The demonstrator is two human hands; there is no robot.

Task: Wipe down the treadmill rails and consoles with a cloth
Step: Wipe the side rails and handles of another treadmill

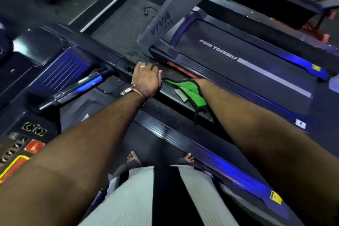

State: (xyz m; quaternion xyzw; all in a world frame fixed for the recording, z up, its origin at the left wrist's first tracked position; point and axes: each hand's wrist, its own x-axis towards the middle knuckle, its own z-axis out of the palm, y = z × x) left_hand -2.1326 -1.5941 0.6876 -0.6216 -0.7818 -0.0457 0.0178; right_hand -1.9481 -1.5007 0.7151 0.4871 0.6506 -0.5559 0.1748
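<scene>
Your left hand (146,77) rests on the rail (170,97), fingers curled over its far edge; the green cloth (190,91) drapes just beside it, hiding your right hand; whether those fingers grip, you cannot tell.

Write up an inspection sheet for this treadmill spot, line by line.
Surface: ribbed side rail is dark with blue reflections; a speckled strip runs alongside it.
Job's things: green cloth bunched between the two treadmills, at the end of the right forearm.
Clutter: pale slip beside the cloth; what it is cannot be told.
Grips: left hand is down at the strip, fingers bent, tips hidden; right hand hidden behind the cloth.
Cables: thin black cord loose on the floor ahead.
Surroundings: neighbouring belt marked PUSH YOURSELF; button console at left.
</scene>
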